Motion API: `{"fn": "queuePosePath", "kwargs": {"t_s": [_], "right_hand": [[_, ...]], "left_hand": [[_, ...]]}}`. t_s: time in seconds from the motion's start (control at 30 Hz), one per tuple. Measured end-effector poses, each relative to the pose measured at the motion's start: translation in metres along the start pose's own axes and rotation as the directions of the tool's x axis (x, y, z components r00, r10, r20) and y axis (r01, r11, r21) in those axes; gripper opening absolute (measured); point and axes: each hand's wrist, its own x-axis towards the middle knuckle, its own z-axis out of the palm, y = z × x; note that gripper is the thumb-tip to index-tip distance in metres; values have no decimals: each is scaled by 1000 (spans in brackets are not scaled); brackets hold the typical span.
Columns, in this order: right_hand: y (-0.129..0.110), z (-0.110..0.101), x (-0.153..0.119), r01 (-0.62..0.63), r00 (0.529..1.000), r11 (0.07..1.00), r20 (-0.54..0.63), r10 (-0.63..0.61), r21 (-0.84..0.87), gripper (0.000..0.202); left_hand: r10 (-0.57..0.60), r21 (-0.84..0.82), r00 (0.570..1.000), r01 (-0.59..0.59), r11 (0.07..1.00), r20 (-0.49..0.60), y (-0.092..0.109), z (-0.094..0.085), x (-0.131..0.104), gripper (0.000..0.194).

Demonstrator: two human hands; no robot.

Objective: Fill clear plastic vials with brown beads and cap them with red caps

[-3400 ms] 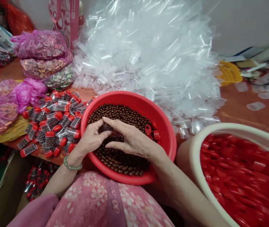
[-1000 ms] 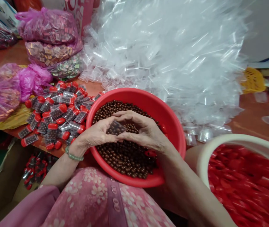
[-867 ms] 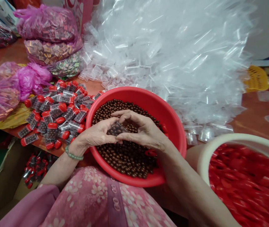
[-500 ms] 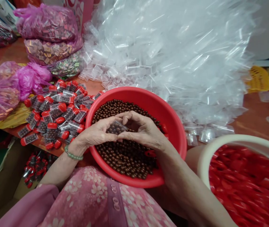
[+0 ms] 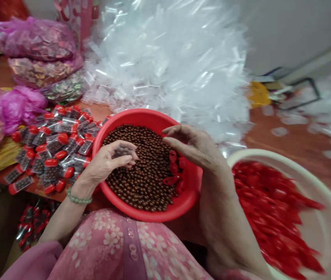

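My left hand [image 5: 101, 161] is closed round a small clear plastic container [image 5: 123, 151] filled with brown balls, above the left part of a red basin [image 5: 146, 216]. Brown candy-like balls [image 5: 142, 175] fill much of the basin, and a few red plastic caps [image 5: 171, 167] lie against its right side. Over the basin's right rim hovers my right hand [image 5: 196, 147], fingers curved and apart, with nothing visible in it. Left of the basin is a pile of filled clear containers with red caps [image 5: 56, 144].
A large heap of empty clear containers [image 5: 165, 66] rises behind the basin. At right stands a cream tub [image 5: 325, 229] of red caps [image 5: 270, 210]. Pink bags [image 5: 41, 42] of small pieces sit at back left. Below the table edge, a cardboard box [image 5: 0, 221] holds more filled containers.
My hands have parted: the right let go of the filled container and moved right to the basin's rim, while the left keeps it. The view has swung right, showing more of the cream tub.
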Motion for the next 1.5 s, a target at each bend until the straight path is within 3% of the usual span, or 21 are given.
{"fn": "queuePosePath", "kwargs": {"t_s": [0.1,0.2,0.4,0.57,0.67,0.73,0.8,0.87,0.93,0.97,1.07,1.17,1.33,1.5], "right_hand": [[20,-30,-5,-146,988,945,-95,124,-292,20],[33,-40,-11,-198,979,881,-130,157,-430,16],[20,-18,-14,-146,973,692,22,228,-707,19],[3,3,-17,-26,924,449,150,351,-893,21],[3,9,-18,8,911,421,180,370,-907,21],[5,10,-18,6,921,466,186,341,-885,23],[8,8,-19,-29,949,582,160,272,-813,22],[10,5,-19,-80,977,771,106,187,-632,19],[8,5,-19,-105,990,946,57,128,-306,18],[6,7,-19,-112,992,987,40,117,-117,19],[-4,20,-17,-150,989,918,41,145,366,23],[-15,37,-15,-223,974,756,119,191,615,28],[-28,53,-15,-355,933,576,236,272,737,32],[-38,63,-17,-390,921,555,302,246,735,29]], "left_hand": [[54,35,998,-55,998,9,0,6,-5,23],[83,168,997,-83,982,5,3,12,-8,21],[79,195,997,-73,978,-25,8,17,1,24],[-7,76,1000,8,997,-9,2,20,6,24],[-25,10,1000,26,1000,-2,-1,18,5,30],[-42,-20,999,43,999,11,-3,15,4,34],[-52,-38,999,52,998,18,-5,12,3,37],[-52,-54,998,53,997,24,-7,9,3,38],[-50,-70,998,52,996,27,-8,7,3,39],[-51,-81,998,53,995,24,-9,6,3,40],[-61,-113,998,59,992,-8,-9,7,4,41],[-68,-128,997,62,990,-47,-8,9,4,40],[-70,-101,992,59,993,-107,-6,11,5,41],[-59,-86,987,47,995,-150,-5,11,6,44]]}}
